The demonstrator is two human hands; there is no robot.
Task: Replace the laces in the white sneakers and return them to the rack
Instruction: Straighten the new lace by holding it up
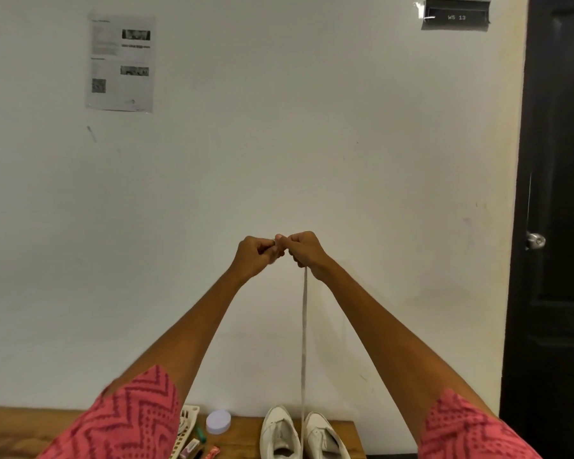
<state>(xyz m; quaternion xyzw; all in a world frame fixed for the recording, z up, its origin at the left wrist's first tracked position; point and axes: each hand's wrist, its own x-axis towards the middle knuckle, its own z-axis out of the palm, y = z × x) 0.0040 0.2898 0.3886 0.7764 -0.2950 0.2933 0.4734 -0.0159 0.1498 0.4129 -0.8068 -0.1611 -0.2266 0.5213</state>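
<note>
Overhead, both hands meet at the top end of a white shoelace (305, 329), fingers curled tight and pinching it: the left hand (256, 256) from one side, the right hand (304, 248) from the other, knuckles nearly touching. Both arms stretch up and forward, bare to the coral zigzag-patterned sleeves (130, 422). The lace hangs taut and straight down between two white sneakers (279, 432), which stand side by side on a wooden table (242, 438) against the wall. Near them lie a white round lid (218, 421) and a white plastic basket (188, 429).

Both hands (280, 251) grip lace (305, 326) above sneakers (304, 432).
</note>
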